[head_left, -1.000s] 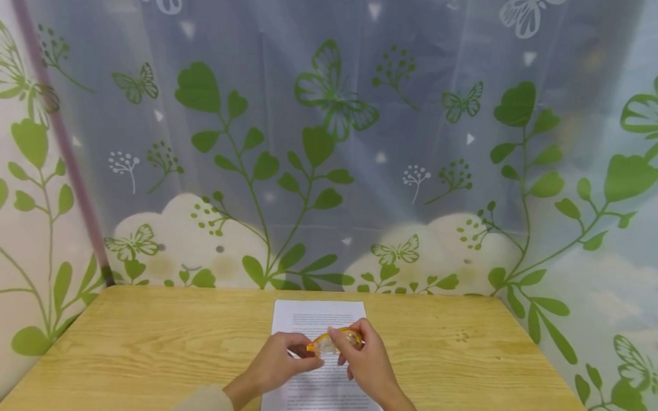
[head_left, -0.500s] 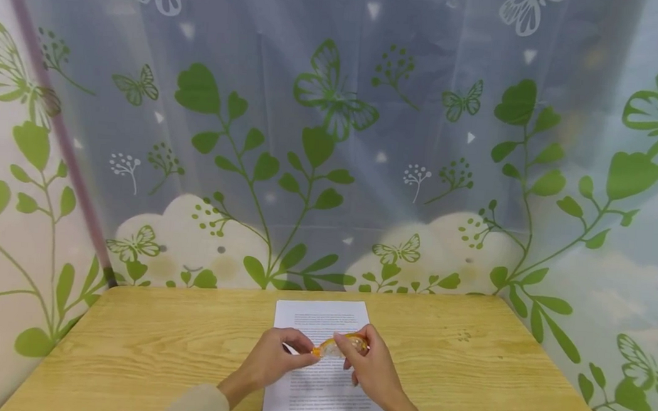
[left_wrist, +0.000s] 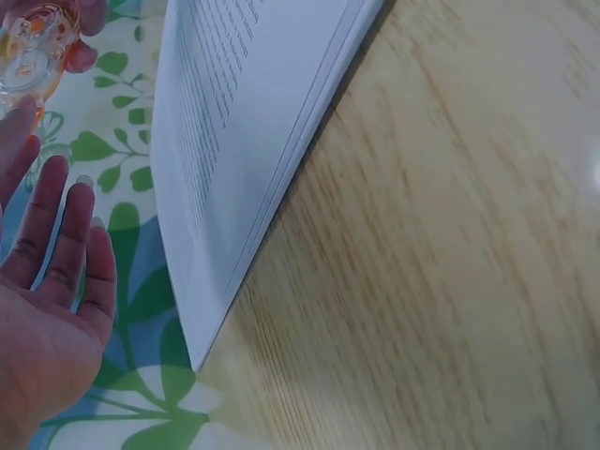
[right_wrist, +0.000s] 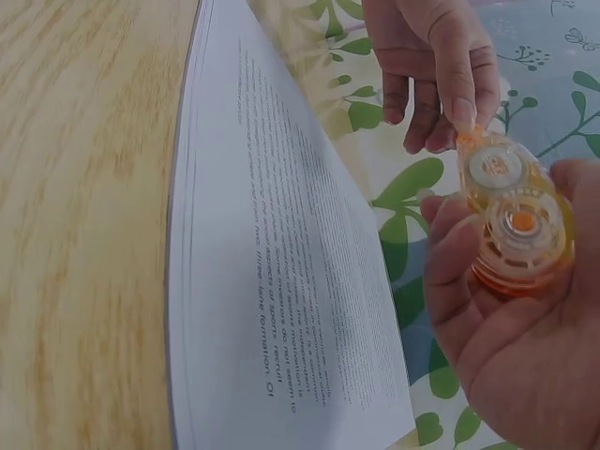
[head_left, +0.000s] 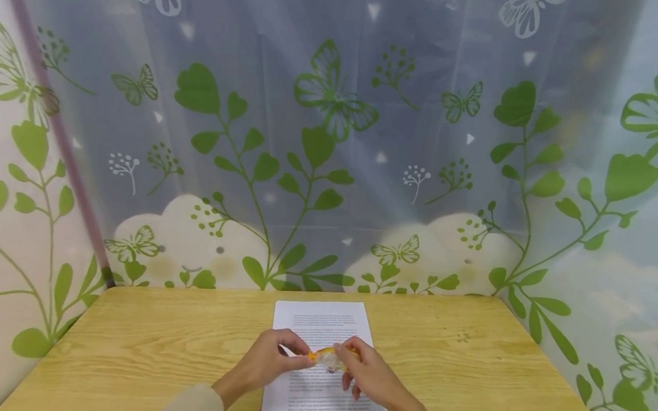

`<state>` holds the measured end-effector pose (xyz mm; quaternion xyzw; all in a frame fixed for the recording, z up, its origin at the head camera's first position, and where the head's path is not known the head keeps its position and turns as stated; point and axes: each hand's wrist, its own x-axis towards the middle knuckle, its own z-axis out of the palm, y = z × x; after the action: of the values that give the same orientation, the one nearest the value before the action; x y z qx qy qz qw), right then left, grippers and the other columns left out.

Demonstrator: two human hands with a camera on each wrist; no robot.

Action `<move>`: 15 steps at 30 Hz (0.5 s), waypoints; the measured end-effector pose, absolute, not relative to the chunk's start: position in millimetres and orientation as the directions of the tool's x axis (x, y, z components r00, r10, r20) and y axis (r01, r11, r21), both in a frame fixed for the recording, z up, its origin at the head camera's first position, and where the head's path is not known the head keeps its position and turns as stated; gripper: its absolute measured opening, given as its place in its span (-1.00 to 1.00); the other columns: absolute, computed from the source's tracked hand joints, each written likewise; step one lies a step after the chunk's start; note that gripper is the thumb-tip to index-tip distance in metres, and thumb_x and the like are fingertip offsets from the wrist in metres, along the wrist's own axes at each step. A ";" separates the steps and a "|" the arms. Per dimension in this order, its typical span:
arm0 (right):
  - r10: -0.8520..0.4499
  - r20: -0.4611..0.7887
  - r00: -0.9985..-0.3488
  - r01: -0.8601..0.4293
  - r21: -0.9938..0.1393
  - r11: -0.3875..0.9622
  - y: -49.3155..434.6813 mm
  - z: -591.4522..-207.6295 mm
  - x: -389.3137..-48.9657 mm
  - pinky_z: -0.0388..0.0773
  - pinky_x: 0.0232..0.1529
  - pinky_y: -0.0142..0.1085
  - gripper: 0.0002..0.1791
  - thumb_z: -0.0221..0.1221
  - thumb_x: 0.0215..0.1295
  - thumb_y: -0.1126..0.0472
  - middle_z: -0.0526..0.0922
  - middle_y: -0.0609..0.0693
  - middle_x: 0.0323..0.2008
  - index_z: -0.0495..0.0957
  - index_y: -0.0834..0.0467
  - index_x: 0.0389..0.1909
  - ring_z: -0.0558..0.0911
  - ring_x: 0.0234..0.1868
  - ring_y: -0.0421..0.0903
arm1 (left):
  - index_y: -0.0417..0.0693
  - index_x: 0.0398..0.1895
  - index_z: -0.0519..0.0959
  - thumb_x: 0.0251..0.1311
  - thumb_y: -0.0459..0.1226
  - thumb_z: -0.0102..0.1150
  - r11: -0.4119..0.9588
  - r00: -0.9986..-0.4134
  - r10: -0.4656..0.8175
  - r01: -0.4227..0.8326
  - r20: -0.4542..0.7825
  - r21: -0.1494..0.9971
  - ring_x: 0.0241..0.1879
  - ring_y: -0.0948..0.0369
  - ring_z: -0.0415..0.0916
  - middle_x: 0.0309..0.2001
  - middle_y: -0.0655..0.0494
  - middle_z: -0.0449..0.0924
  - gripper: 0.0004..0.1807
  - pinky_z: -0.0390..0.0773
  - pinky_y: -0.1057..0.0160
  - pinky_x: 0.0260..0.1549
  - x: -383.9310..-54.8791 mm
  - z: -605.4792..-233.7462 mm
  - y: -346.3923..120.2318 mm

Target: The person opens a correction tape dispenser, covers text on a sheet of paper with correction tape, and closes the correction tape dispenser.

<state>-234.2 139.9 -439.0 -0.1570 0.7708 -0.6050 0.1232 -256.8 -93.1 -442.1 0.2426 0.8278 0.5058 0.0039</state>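
Note:
Between the two hands is a clear and orange correction tape dispenser, its round reels showing through the case in the right wrist view. The right hand grips its wide body between thumb and fingers. At the narrow tip, the left hand pinches the orange end with thumb and index finger. In the left wrist view the other fingers of the left hand extend loosely. Both hands hold the dispenser above a stack of printed paper, part of which they cover in the head view.
The paper stack lies on a wooden table, its long side running away from the person. Around the table hangs a curtain printed with green leaves and butterflies.
Both hands have come slightly lower and nearer the person with the dispenser. The left thumb and finger have closed onto its tip. The paper stays in place.

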 end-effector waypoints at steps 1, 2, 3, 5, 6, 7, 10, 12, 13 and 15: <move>-0.411 -0.009 -0.912 -0.087 -0.973 0.213 140.7 -439.0 -234.6 0.39 -0.69 -0.39 -0.60 -0.11 0.50 -0.06 0.63 0.11 -0.40 0.39 0.24 -0.12 0.47 -0.61 -0.13 | 0.03 -0.41 0.70 0.01 -0.11 0.43 0.374 -0.881 0.403 0.404 0.246 0.835 -0.28 0.23 0.52 -0.35 0.23 0.61 -0.83 0.55 0.30 -0.35 -257.6 -442.2 -93.9; -0.429 -0.013 -0.903 -0.085 -0.975 0.207 141.3 -438.7 -235.0 0.39 -0.68 -0.40 -0.60 -0.14 0.52 -0.04 0.63 0.13 -0.33 0.38 0.25 -0.11 0.47 -0.58 -0.14 | 0.05 -0.41 0.71 0.00 -0.10 0.43 0.378 -0.881 0.400 0.411 0.254 0.830 -0.27 0.23 0.51 -0.35 0.23 0.60 -0.84 0.55 0.30 -0.34 -258.5 -441.8 -94.6; -0.443 -0.015 -0.897 -0.083 -0.976 0.201 141.7 -437.9 -235.5 0.39 -0.66 -0.39 -0.60 -0.16 0.52 -0.03 0.63 0.14 -0.28 0.38 0.26 -0.11 0.47 -0.57 -0.14 | 0.06 -0.41 0.71 0.00 -0.10 0.43 0.381 -0.879 0.396 0.420 0.265 0.824 -0.26 0.21 0.51 -0.34 0.24 0.60 -0.84 0.55 0.30 -0.34 -259.7 -441.4 -95.0; -0.458 -0.012 -0.889 -0.085 -0.978 0.191 141.8 -436.1 -236.2 0.40 -0.62 -0.39 -0.60 -0.18 0.53 -0.02 0.60 0.15 -0.26 0.38 0.26 -0.09 0.46 -0.54 -0.15 | 0.09 -0.42 0.71 -0.01 -0.10 0.44 0.382 -0.875 0.393 0.436 0.285 0.815 -0.25 0.19 0.50 -0.34 0.25 0.59 -0.85 0.55 0.29 -0.33 -261.8 -439.8 -96.3; -0.460 -0.005 -0.888 -0.091 -0.978 0.186 141.7 -435.1 -236.6 0.41 -0.60 -0.39 -0.59 -0.18 0.53 -0.03 0.58 0.14 -0.26 0.38 0.27 -0.09 0.46 -0.52 -0.15 | 0.10 -0.42 0.71 -0.01 -0.10 0.44 0.381 -0.872 0.393 0.444 0.293 0.811 -0.25 0.18 0.49 -0.33 0.25 0.58 -0.85 0.55 0.29 -0.33 -262.8 -438.8 -96.8; -0.456 0.007 -0.890 -0.102 -0.978 0.184 141.5 -434.0 -237.2 0.42 -0.57 -0.38 -0.59 -0.16 0.53 -0.03 0.55 0.13 -0.27 0.38 0.27 -0.08 0.46 -0.50 -0.15 | 0.10 -0.41 0.70 -0.01 -0.09 0.44 0.382 -0.870 0.394 0.447 0.295 0.809 -0.24 0.17 0.49 -0.31 0.26 0.58 -0.85 0.55 0.29 -0.33 -263.7 -437.8 -97.3; -0.417 0.060 -0.907 -0.152 -0.969 0.192 141.0 -431.8 -240.0 0.47 -0.52 -0.37 -0.60 -0.10 0.50 -0.02 0.48 0.08 -0.33 0.40 0.28 -0.05 0.47 -0.46 -0.11 | 0.02 -0.29 0.70 0.01 -0.09 0.43 0.381 -0.862 0.404 0.461 0.305 0.801 -0.19 0.11 0.52 -0.22 0.18 0.59 -0.76 0.56 0.26 -0.30 -266.0 -435.5 -100.2; -0.374 0.097 -0.922 -0.184 -0.961 0.204 141.5 -431.0 -242.6 0.51 -0.47 -0.35 -0.61 -0.04 0.48 0.01 0.47 0.06 -0.34 0.41 0.28 -0.02 0.50 -0.41 -0.05 | -0.01 -0.16 0.67 0.03 -0.07 0.42 0.396 -0.868 0.399 0.455 0.296 0.798 -0.13 0.05 0.54 -0.12 0.12 0.57 -0.66 0.57 0.20 -0.25 -266.9 -434.4 -103.3; -0.348 0.116 -0.930 -0.197 -0.958 0.209 142.1 -430.8 -244.3 0.53 -0.44 -0.33 -0.63 0.00 0.46 0.03 0.47 0.05 -0.33 0.42 0.28 -0.01 0.50 -0.38 -0.02 | -0.03 -0.09 0.65 0.03 -0.07 0.41 0.407 -0.873 0.392 0.448 0.291 0.796 -0.09 0.02 0.53 -0.07 0.08 0.56 -0.61 0.57 0.15 -0.21 -267.4 -434.1 -105.1; -0.291 0.143 -0.946 -0.212 -0.951 0.225 144.3 -430.7 -247.9 0.56 -0.38 -0.28 -0.65 0.07 0.42 0.06 0.52 0.07 -0.27 0.44 0.27 0.00 0.52 -0.31 0.05 | -0.03 0.05 0.60 0.04 -0.03 0.40 0.445 -0.894 0.354 0.418 0.273 0.792 -0.01 -0.02 0.51 0.03 0.03 0.52 -0.49 0.54 0.04 -0.12 -268.2 -433.6 -109.1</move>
<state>-247.9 144.3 -430.7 -0.1610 0.7818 -0.6014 0.0327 -268.2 -109.1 -433.6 0.2274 0.8492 0.4754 -0.0334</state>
